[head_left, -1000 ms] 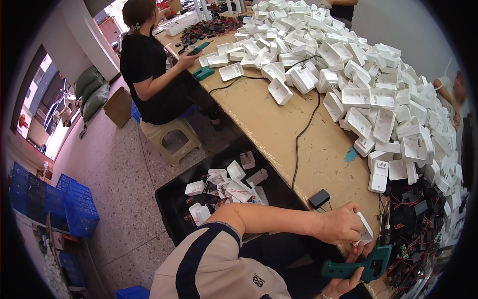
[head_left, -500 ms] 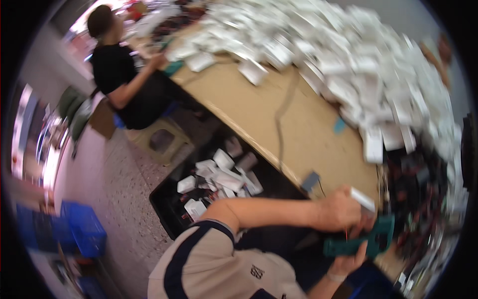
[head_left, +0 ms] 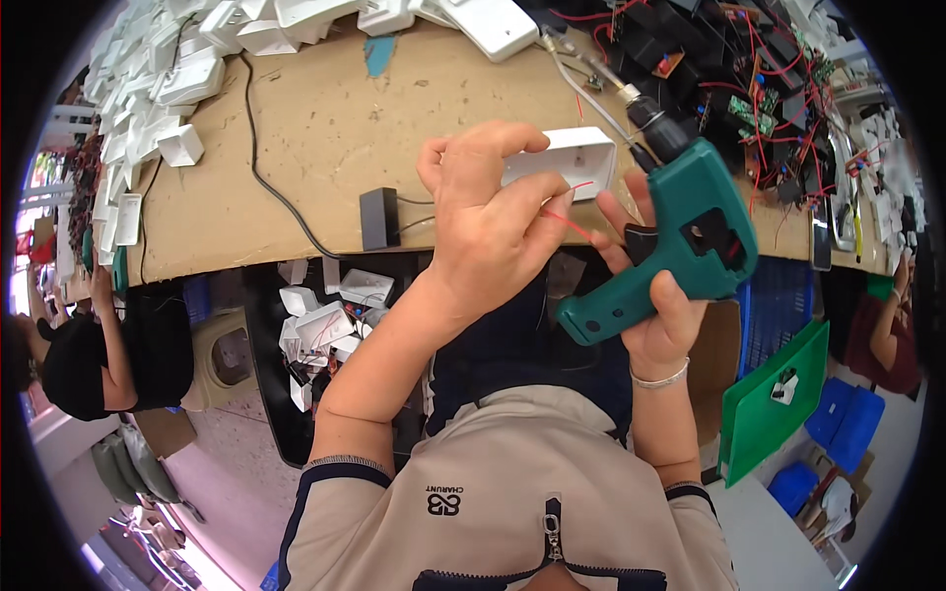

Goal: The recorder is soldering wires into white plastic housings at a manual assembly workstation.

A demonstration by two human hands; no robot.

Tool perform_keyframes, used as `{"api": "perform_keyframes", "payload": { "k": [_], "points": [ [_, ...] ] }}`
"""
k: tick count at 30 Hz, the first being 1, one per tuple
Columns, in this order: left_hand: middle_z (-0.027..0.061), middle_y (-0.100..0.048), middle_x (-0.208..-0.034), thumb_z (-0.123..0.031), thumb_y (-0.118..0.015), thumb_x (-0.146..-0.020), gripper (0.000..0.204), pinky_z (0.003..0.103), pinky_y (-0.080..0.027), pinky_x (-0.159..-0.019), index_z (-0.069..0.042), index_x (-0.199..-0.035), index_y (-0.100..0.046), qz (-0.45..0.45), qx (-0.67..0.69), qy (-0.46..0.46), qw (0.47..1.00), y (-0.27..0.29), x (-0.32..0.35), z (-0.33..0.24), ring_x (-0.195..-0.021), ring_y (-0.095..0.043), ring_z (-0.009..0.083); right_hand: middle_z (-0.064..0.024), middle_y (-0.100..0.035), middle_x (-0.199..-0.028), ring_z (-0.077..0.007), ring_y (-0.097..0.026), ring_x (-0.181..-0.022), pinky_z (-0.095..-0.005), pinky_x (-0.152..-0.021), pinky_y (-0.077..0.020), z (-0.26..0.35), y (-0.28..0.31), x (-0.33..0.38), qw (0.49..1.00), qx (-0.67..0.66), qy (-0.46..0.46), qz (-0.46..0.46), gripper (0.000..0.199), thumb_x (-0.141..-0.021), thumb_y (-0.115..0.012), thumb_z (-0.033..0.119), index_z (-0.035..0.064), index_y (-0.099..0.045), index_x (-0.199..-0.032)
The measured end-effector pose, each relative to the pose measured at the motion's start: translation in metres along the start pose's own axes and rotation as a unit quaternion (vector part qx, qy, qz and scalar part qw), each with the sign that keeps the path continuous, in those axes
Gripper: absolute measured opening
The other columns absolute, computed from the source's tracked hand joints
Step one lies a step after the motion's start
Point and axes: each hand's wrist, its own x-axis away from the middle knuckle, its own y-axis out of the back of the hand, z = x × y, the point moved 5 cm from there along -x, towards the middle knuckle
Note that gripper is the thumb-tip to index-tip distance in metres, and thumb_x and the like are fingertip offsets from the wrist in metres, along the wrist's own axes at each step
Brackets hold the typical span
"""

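Viewpoint's swung round since last frame. I've right hand (head_left: 662,330) wrapped around green drill (head_left: 678,234); white case (head_left: 591,160) just left of drill, between hands; left hand (head_left: 485,212) half-curled against case, can't tell if gripping.

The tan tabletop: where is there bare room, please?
Bare: left of the black cable, and between it, blue patch, black rectangular block and left hand. Crowded: upper right, black boxy parts; upper left, heaped white plastic boxes.

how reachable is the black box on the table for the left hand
Probably yes: the black box lies just left of the left hand, nothing bulky between, though that hand seems busy with a red wire.
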Motion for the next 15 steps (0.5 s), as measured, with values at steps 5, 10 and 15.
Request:
{"api": "perform_keyframes", "payload": {
  "k": [5, 10, 15],
  "points": [
    [0.0104, -0.054, -0.1, -0.006, -0.07, -0.06, 0.014, 0.032, -0.032, -0.081, -0.007, -0.073, -0.063, 0.036, 0.019, 0.015, 0.999, 0.005, 0.001, -0.012, -0.094, -0.049, 0.0231, -0.0286, -0.038, -0.128, -0.0359, -0.053, -0.106, -0.0378, -0.077, -0.0536, 0.022, 0.009, 0.022, 0.995, 0.092, 0.033, -0.018, 0.074, -0.078, -0.065, 0.026, -0.0038, -0.025, -0.133],
    [0.0069, -0.053, -0.1, -0.008, -0.067, -0.061, 0.011, 0.04, -0.027, -0.087, -0.008, -0.069, -0.06, 0.04, -0.086, -0.008, 0.995, -0.009, 0.002, -0.009, -0.096, -0.05, 0.022, -0.0278, -0.049, -0.115, -0.0201, -0.06, -0.075, -0.0247, -0.058, -0.0503, 0.037, 0.018, 0.046, 0.977, 0.183, 0.056, -0.093, 0.073, -0.075, -0.069, 0.03, -0.0077, -0.033, -0.126],
    [0.0057, -0.052, -0.1, -0.009, -0.064, -0.062, 0.008, 0.048, -0.025, -0.088, -0.007, -0.065, -0.057, 0.039, -0.13, -0.007, 0.991, -0.021, 0.003, -0.003, -0.095, -0.051, 0.023, -0.0232, -0.053, -0.106, -0.0145, -0.057, -0.066, -0.0207, -0.052, -0.046, 0.046, 0.023, 0.074, 0.959, 0.248, 0.03, -0.13, 0.07, -0.072, -0.071, 0.032, -0.0091, -0.04, -0.119]
  ]
}}
